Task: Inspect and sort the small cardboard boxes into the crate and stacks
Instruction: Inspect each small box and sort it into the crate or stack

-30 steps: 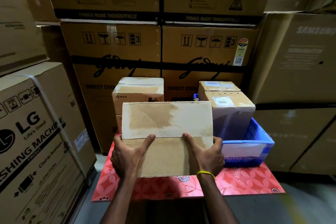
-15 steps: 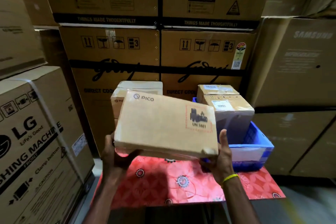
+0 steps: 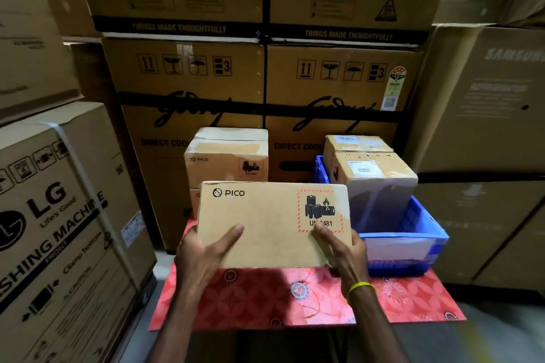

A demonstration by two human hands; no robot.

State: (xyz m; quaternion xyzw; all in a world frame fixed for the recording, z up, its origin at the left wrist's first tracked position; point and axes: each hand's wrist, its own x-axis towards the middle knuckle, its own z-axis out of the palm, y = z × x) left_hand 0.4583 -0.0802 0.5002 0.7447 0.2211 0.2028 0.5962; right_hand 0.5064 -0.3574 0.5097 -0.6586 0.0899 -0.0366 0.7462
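Note:
I hold a small PICO cardboard box (image 3: 265, 221) above the red table, its printed face with the battery warning label turned toward me. My left hand (image 3: 203, 256) grips its lower left edge, thumb across the face. My right hand (image 3: 342, 247), with a yellow wristband, grips the lower right corner. Behind it, a stack of similar PICO boxes (image 3: 227, 156) stands at the table's back left. A blue crate (image 3: 418, 233) at the right holds two taped boxes (image 3: 374, 174).
The table carries a red floral cloth (image 3: 295, 298). Large appliance cartons wall the space: an LG washing machine carton (image 3: 59, 215) at left, Godrej cartons (image 3: 265, 82) behind, a Samsung carton (image 3: 486, 97) at right.
The box has been turned in my hands from its plain taped side to its printed PICO face, then tilted upright and lowered a little toward me.

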